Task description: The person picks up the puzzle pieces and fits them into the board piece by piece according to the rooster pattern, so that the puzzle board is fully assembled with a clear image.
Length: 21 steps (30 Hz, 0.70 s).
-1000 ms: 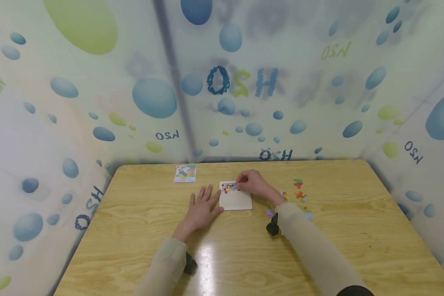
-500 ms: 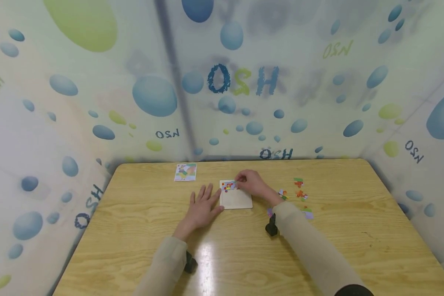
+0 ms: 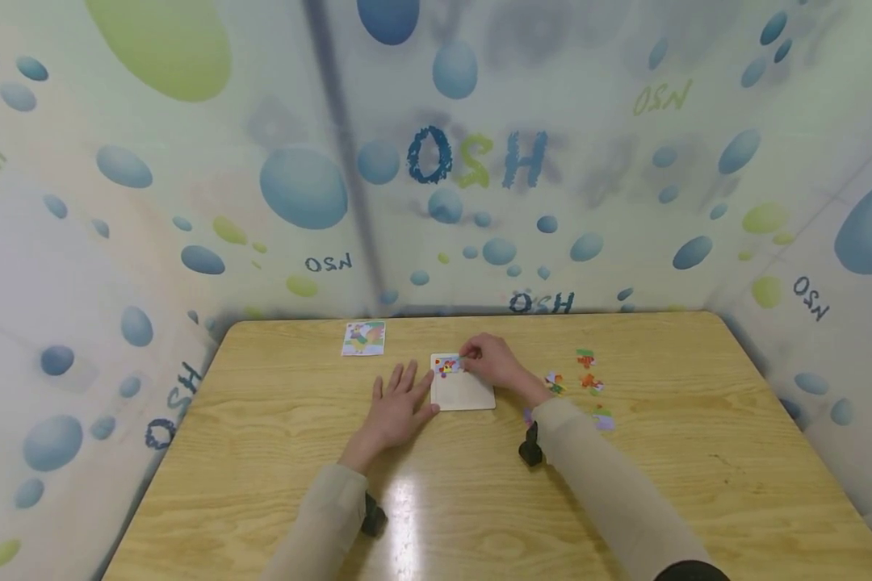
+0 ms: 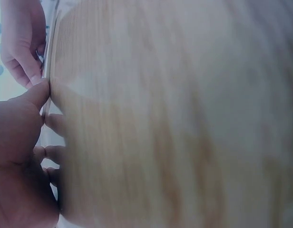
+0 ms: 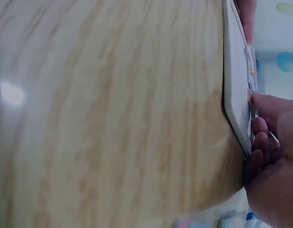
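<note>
A white square puzzle board (image 3: 465, 395) lies on the table, with colourful puzzle pieces (image 3: 446, 366) in its top left part. My left hand (image 3: 395, 411) rests spread at the board's left edge, thumb and forefinger touching it. Over the top of the board, my right hand (image 3: 496, 361) pinches a puzzle piece (image 5: 250, 98) between thumb and fingers, right beside the laid pieces. Most of that piece is hidden behind the fingertips. In the right wrist view, the curled lower fingers (image 5: 261, 142) sit close to the board's edge.
Several loose puzzle pieces (image 3: 590, 382) lie to the right, some partly covered by the right sleeve (image 3: 610, 476). A square picture card (image 3: 364, 339) lies at the back left of the wooden table (image 3: 262, 452). A patterned wall (image 3: 610, 202) stands behind the table.
My right hand has shifted slightly to the left along the top of the board, still pinching the puzzle piece. My left hand stays at the board's left edge.
</note>
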{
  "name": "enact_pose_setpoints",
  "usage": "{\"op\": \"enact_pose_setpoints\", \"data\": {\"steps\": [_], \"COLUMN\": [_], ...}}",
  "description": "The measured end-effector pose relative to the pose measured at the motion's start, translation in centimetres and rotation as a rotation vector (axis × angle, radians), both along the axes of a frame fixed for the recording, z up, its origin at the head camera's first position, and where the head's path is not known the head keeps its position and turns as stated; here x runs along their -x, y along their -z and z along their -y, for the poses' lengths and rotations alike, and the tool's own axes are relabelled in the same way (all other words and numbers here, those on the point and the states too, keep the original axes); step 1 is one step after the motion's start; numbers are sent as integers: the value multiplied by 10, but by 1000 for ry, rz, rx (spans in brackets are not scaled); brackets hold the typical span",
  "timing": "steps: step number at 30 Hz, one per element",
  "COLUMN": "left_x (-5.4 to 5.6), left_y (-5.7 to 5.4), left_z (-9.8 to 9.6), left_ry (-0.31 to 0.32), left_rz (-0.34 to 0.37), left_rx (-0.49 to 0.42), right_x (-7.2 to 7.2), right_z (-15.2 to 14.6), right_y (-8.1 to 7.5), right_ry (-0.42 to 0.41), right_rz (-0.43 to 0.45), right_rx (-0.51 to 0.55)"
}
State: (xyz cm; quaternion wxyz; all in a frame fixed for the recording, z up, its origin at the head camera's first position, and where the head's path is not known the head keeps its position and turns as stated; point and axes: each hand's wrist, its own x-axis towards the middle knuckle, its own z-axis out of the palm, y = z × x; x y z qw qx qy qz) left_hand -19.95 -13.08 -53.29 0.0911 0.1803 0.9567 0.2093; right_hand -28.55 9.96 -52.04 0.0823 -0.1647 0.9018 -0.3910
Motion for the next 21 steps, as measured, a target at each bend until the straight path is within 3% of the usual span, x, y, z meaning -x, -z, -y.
{"op": "enact_pose_setpoints", "data": {"steps": [21], "left_x": [-2], "left_y": [-3], "left_z": [0], "left_ry": [-4], "left_rz": [11], "left_rx": [-13], "right_x": [-2], "right_z": [0], "right_y": [5], "right_ry": [45], "right_rz": [-7], "right_rx": [64]}}
